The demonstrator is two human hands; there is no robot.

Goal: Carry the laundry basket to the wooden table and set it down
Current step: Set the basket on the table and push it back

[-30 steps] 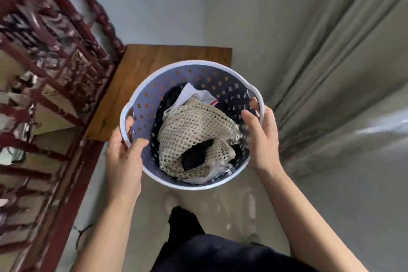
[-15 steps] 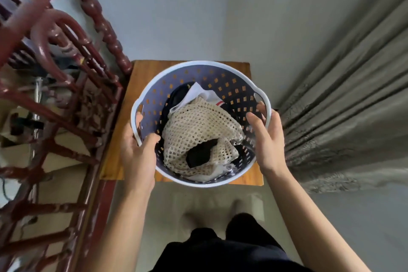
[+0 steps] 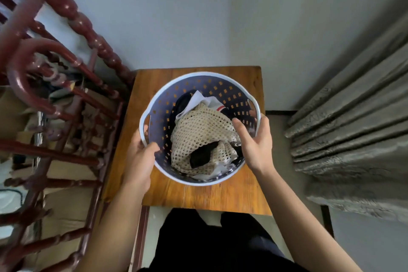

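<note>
The basket [image 3: 199, 130] sits over the middle of the tabletop [image 3: 223, 196], its round white rim inside the wooden edges on all sides; whether its base rests on the wood cannot be told from above. The left hand [image 3: 141, 159] is clamped on the basket's left rim just below the left handle slot: the thumb lies inside the perforated wall, and the fingers [image 3: 138, 139] wrap the outside of the rim. The right hand [image 3: 256, 143] is at the right rim below the right handle slot. Its fingers are spread apart, with the forefinger reaching in over the laundry and the thumb outside the rim; the palm lies against or just off the rim, and which one cannot be told. Inside the basket lies a cream mesh bag [image 3: 198, 137] over dark clothing, with a white garment [image 3: 202, 100] at the far side. A red wooden railing [image 3: 72, 86] stands just left of the tabletop. A grey curtain [image 3: 353, 128] hangs to the right. A pale wall [image 3: 198, 17] is behind.
</note>
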